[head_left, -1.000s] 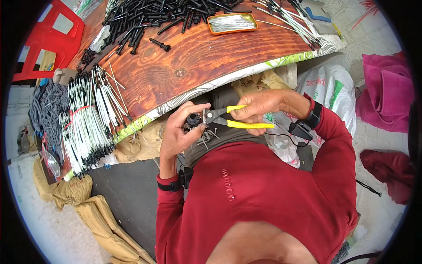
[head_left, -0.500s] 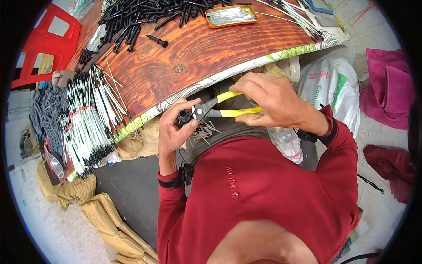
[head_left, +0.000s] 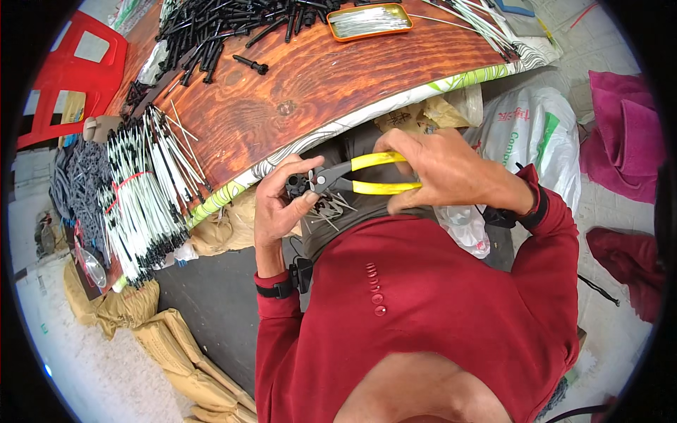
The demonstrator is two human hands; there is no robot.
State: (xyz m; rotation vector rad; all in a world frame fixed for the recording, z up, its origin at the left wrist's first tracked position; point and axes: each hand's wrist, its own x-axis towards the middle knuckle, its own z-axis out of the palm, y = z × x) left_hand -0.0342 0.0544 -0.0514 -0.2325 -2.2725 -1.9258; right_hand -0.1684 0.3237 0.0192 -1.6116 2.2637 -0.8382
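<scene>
Closest to me, my left hand [head_left: 278, 204] pinches a small black part [head_left: 297, 186] just below the desk [head_left: 338, 77] edge. My right hand [head_left: 437, 169] is wrapped around yellow-handled pliers [head_left: 352, 176], whose nose meets that part. Thin metal pins [head_left: 328, 211] lie loose on my lap beneath. A tied bundle of white rods [head_left: 144, 197] overhangs the wooden desk at left. Farther off sit a heap of black pieces [head_left: 226, 28] and an orange tray [head_left: 369, 21] holding white strips.
</scene>
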